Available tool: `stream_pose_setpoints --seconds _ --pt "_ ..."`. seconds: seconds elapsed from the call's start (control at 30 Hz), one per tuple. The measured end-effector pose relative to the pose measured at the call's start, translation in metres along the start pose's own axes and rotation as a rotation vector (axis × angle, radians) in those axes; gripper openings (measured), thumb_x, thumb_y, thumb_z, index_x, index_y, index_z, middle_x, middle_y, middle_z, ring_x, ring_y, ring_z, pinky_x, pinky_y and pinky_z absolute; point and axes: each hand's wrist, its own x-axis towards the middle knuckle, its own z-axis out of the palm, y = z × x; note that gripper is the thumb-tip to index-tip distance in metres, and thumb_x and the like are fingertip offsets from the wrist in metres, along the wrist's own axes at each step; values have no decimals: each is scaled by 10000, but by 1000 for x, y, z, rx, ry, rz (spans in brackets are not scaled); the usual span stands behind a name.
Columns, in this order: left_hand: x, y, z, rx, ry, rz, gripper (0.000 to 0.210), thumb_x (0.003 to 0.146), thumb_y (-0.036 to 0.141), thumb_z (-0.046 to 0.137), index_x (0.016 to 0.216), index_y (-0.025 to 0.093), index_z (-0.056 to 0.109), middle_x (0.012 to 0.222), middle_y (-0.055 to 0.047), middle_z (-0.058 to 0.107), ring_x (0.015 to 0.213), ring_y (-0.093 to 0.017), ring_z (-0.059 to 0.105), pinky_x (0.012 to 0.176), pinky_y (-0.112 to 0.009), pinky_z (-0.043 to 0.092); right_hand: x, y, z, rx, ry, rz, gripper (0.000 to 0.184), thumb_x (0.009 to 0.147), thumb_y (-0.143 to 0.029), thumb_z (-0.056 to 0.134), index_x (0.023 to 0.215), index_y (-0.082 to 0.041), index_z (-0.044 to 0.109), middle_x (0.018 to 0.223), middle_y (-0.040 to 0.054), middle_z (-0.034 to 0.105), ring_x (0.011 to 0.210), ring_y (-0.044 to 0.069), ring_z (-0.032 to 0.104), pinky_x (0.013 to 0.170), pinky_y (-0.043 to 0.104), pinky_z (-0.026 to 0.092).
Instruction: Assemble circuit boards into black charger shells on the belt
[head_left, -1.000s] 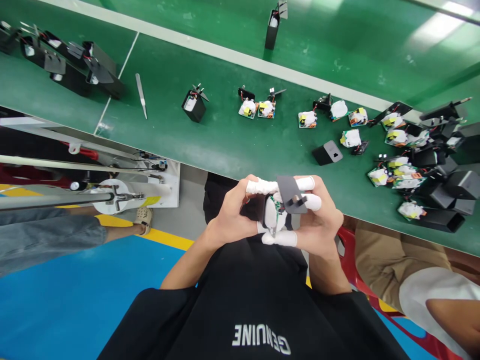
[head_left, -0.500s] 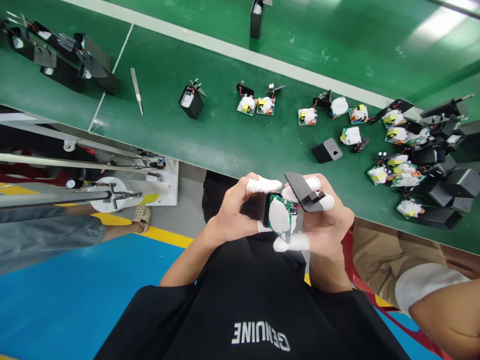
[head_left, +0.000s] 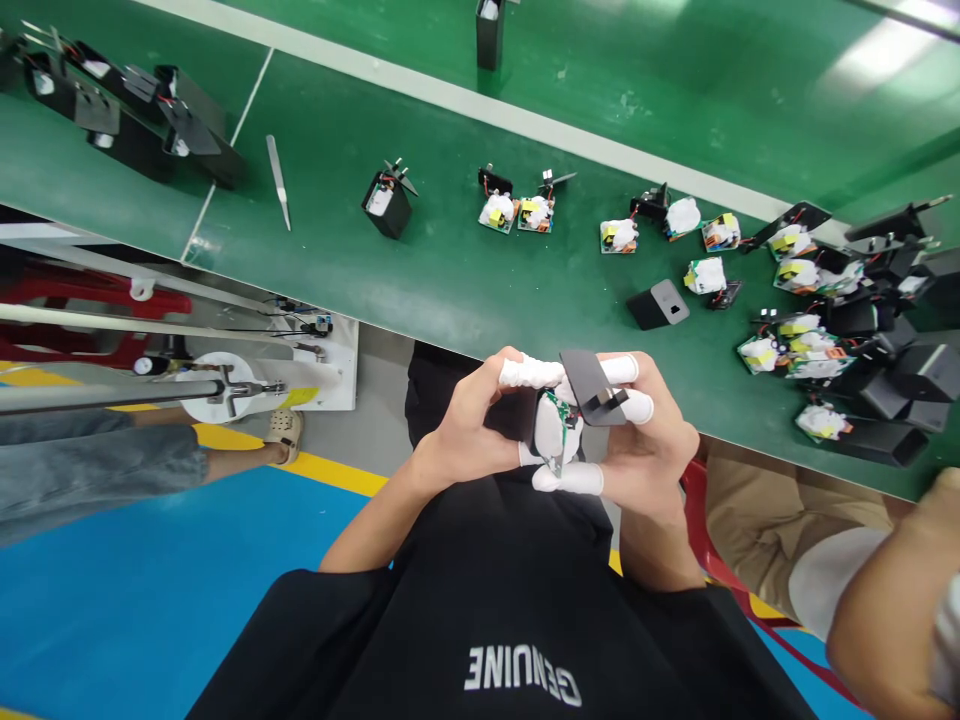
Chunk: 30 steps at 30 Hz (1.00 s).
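Between my hands, close to my chest, a green circuit board (head_left: 553, 428) coated in white filler sits partly inside a black plastic case. My left hand (head_left: 472, 420), with white finger covers, grips the case (head_left: 521, 412) from the left. On the other side my right hand (head_left: 637, 440) pinches the board with covered thumb and fingers. A black end cap with plug prongs (head_left: 589, 385) rests against my right fingers, tilted above the board. How deep the board sits in the case is partly hidden by the fingers.
On the green bench stand a loose black case (head_left: 660, 304), several boards with white filler (head_left: 619, 236), a filled case (head_left: 388, 203) and a thin metal blade (head_left: 278, 180). Cases and boards crowd the right (head_left: 885, 350). Another person's arm (head_left: 892, 590) is at lower right.
My right hand has moved slightly left with the board, which now sits deeper in the case. The end cap has shifted left too. The other person's arm at right has moved up.
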Motion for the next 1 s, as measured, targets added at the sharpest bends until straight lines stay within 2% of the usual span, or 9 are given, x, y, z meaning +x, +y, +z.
stream_pose_setpoints --seconds 0.23,0.53,0.67,0.77,0.83,0.93,1.0 --pt "1 -2 -1 7 -19 -1 816 745 266 1050 1449 312 640 1161 -51 677 986 -205 749 819 -307 662 1 -2 -3 -76 -30 4 580 733 -428 1067 1196 -332 731 1185 86 708 985 333 713 766 528 634" --pt "1 -3 2 -51 -11 -51 770 713 408 1084 1322 273 633 1129 -24 631 951 -169 702 831 -292 681 3 -4 -2 -165 -62 8 675 736 -491 1069 1312 -356 745 1252 92 712 1052 345 704 835 543 610" --pt "-5 -12 10 -127 66 -154 807 666 527 1090 1239 272 582 1171 -20 621 985 -182 751 845 -316 713 4 -14 -5 -440 -14 -45 724 730 -633 1041 1337 -346 770 1238 111 765 1101 400 739 933 600 578" --pt "-8 -17 16 -176 137 -227 860 626 576 1091 1210 284 531 1214 -16 624 1028 -213 804 837 -340 734 -1 -20 -15 -585 40 -114 658 813 -624 984 1369 -349 763 1109 90 806 984 372 762 922 608 579" --pt "-8 -16 16 -202 155 -281 870 621 557 1099 1200 287 508 1209 -20 661 1052 -238 826 803 -326 732 -4 -22 -22 -558 -7 -144 632 867 -541 956 1427 -356 728 1115 79 821 941 341 764 859 572 609" --pt "-7 -11 15 -191 168 -355 854 604 514 1118 1168 257 531 1127 -31 735 997 -225 833 769 -274 697 -5 -23 -24 -520 -219 -201 658 919 -350 909 1524 -312 653 1268 113 819 1068 341 779 828 526 663" --pt "-5 -7 16 -153 193 -397 828 589 491 1128 1140 233 566 1073 -26 753 935 -189 815 767 -244 664 -5 -22 -20 -570 -329 -250 610 945 -213 835 1524 -250 645 1264 143 815 1139 352 780 851 528 689"
